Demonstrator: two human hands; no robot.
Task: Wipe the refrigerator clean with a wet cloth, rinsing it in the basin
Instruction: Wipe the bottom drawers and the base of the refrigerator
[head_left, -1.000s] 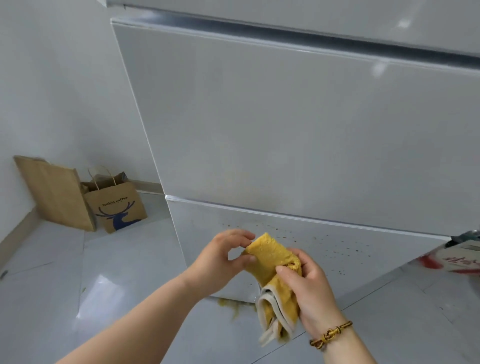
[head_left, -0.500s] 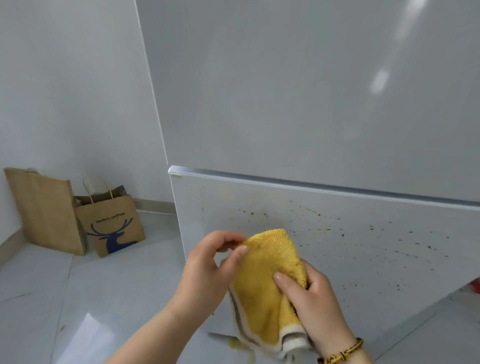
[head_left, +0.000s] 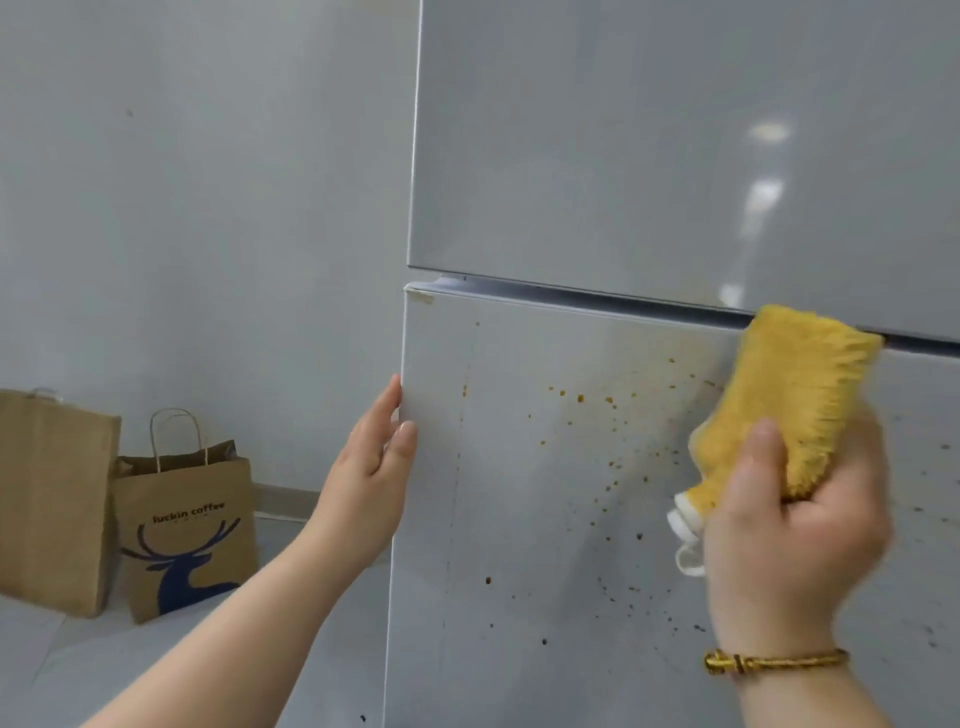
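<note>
The right hand (head_left: 795, 530) grips a folded yellow cloth (head_left: 789, 395), its fingers curled tight around the lower part while the thumb presses on the front; the upper part of the cloth stands up above the fingers, against the top edge of the lower door (head_left: 545, 519) of the refrigerator (head_left: 623, 156). A white hem of the cloth pokes out just left of the thumb. The hand is blurred. A gold cord bracelet (head_left: 769, 662) circles that wrist.

The left hand (head_left: 371, 467) lies flat and open with fingers (head_left: 387, 410) straight and close together, holding nothing; its fingertips touch the left edge of the lower door, the thumb on the door's front.

Brown specks (head_left: 581, 398) dot the door between the two hands and below the right-hand fingers. Well left of the left-hand fingers, two paper bags (head_left: 187, 525) stand on the floor (head_left: 78, 675) against the wall (head_left: 208, 208), the nearer one printed with a blue deer.
</note>
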